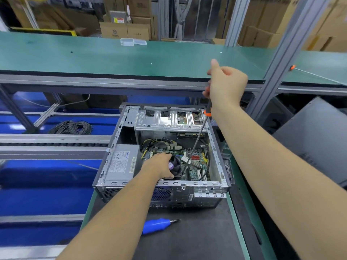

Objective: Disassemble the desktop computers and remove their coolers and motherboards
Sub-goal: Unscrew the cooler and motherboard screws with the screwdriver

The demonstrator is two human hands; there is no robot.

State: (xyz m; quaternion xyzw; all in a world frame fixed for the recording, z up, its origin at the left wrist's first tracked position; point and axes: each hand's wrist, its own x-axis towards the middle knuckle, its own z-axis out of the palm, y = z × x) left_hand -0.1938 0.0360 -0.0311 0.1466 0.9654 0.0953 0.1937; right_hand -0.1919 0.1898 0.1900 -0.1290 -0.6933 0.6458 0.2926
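An open desktop computer case (187,186) lies on the black mat in front of me. Inside it I see the green motherboard (196,166), a black cooler fan (176,167) and a grey power supply (122,162). My left hand (159,166) reaches into the case and grips the cooler at its left side. My right hand (225,85) is raised above the case and holds the black and orange handle of a long screwdriver (197,141). Its shaft slants down to the motherboard beside the cooler.
A blue electric screwdriver (159,225) lies on the black mat (197,237) in front of the case. A grey case panel (319,136) leans at the right. A green shelf (131,57) spans above, with an aluminium post (281,59). Coiled cable (71,127) lies at the left.
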